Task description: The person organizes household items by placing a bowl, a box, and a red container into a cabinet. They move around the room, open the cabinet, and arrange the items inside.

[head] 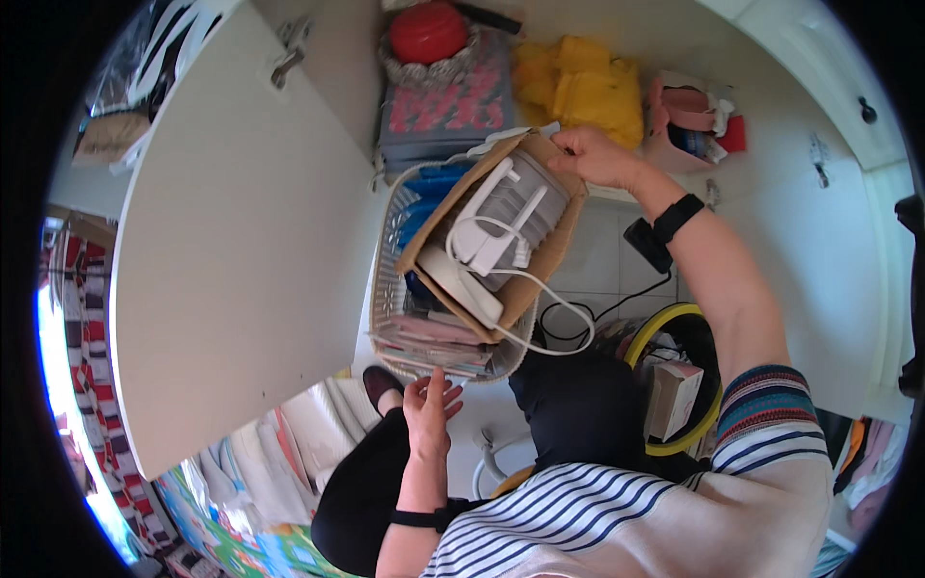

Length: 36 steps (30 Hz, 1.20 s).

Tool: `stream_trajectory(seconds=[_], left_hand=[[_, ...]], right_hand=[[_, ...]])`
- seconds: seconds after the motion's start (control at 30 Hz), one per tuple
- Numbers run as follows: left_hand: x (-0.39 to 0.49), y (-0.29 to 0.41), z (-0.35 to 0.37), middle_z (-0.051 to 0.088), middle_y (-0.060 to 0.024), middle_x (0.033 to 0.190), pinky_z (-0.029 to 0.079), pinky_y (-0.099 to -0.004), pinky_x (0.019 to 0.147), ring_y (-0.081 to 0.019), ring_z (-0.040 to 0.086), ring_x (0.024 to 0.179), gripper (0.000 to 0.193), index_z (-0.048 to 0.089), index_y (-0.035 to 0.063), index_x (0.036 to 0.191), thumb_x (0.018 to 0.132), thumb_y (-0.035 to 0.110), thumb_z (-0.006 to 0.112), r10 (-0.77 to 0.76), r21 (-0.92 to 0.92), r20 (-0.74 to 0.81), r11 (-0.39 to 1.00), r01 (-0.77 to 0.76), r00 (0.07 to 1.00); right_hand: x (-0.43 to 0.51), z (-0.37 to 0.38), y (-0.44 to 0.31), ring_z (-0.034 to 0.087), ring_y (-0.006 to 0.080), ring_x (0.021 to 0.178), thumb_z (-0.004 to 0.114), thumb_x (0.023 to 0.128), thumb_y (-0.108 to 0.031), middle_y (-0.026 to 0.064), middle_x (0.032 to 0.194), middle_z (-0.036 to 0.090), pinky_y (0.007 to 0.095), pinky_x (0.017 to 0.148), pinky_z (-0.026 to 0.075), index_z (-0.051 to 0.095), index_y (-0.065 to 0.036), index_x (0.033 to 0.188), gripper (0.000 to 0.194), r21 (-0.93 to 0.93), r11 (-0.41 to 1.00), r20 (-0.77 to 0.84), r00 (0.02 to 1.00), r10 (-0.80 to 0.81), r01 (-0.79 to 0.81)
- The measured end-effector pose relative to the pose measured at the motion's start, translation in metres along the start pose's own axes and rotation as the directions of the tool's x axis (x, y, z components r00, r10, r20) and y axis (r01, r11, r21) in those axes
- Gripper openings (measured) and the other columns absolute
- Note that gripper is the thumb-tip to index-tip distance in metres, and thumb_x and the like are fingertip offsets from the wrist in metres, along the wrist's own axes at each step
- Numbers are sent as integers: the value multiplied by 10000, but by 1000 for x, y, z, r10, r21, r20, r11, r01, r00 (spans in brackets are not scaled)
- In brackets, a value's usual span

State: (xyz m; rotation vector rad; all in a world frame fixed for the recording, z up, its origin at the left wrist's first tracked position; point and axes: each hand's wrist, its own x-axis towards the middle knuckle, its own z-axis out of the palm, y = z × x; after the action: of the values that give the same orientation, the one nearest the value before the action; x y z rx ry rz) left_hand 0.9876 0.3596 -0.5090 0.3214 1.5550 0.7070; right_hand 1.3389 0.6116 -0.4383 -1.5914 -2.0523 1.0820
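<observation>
My right hand (592,159) grips the upper right corner of an open cardboard box (560,249). A white plastic appliance with a grey ribbed body (506,217) and a looped white power cord (578,311) lie in the box; the cord hangs over its edge. The box is tilted above a white plastic basket (379,289), which holds blue items (433,188) and a stack of flat, thin packets (433,343). Below the basket's near rim, my left hand (430,412) has its fingers apart and holds nothing.
Around the basket are an open cabinet door (246,274), a folded grey and pink fabric item (455,108) with a red round object (428,32), a yellow bundle (596,87), and a pink container (668,144). A yellow-rimmed bin (636,339) stands near my right knee.
</observation>
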Motion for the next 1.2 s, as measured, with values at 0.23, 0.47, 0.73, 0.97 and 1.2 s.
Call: stream_trajectory(seconds=[0.23, 0.47, 0.73, 0.97, 1.2], left_hand=[[-3, 1, 2, 568, -177, 1038, 555, -388, 720, -305, 642, 907, 560, 403, -18, 1174, 874, 400, 624, 2, -18, 10, 1000, -1, 1000], [-6, 4, 3, 574, -192, 1034, 557, -392, 716, -317, 645, 890, 546, 405, -27, 1161, 877, 385, 623, 11, -37, 11, 999, -10, 1000], [-1, 9, 3, 575, -178, 1034, 562, -380, 712, -298, 648, 884, 499, 427, -29, 1138, 889, 362, 614, -1, -72, 35, 997, 4, 999], [3, 14, 6, 582, -177, 1012, 565, -400, 717, -315, 648, 887, 486, 440, -37, 1133, 891, 347, 614, -5, -82, 24, 997, 7, 1000], [7, 20, 9, 586, -184, 1000, 561, -404, 723, -320, 648, 883, 453, 443, -44, 1106, 899, 325, 606, -4, -86, 40, 996, 7, 999]], right_hand=[[-60, -2, 40, 596, 160, 643, 609, 837, -134, 60, 760, 601, 318, 542, 503, 591, 10, 854, 145, 602, 753, -148, 889, 433, -266], [-86, 2, 61, 616, 180, 653, 590, 832, -91, 72, 769, 611, 346, 554, 527, 591, -9, 866, 89, 785, 590, -274, 747, 605, -190], [-87, -4, 79, 618, 198, 652, 581, 822, -66, 80, 774, 599, 340, 543, 539, 569, -5, 872, 79, 881, 472, -335, 651, 681, -40], [-38, -21, 106, 612, 227, 728, 549, 857, -101, 106, 866, 600, 372, 652, 554, 540, -32, 1002, 160, 912, 393, -389, 553, 737, 118], [70, -13, 102, 626, 284, 699, 486, 854, -38, 180, 888, 592, 391, 568, 563, 512, 34, 1001, 166, 898, 292, -405, 363, 839, 328]])
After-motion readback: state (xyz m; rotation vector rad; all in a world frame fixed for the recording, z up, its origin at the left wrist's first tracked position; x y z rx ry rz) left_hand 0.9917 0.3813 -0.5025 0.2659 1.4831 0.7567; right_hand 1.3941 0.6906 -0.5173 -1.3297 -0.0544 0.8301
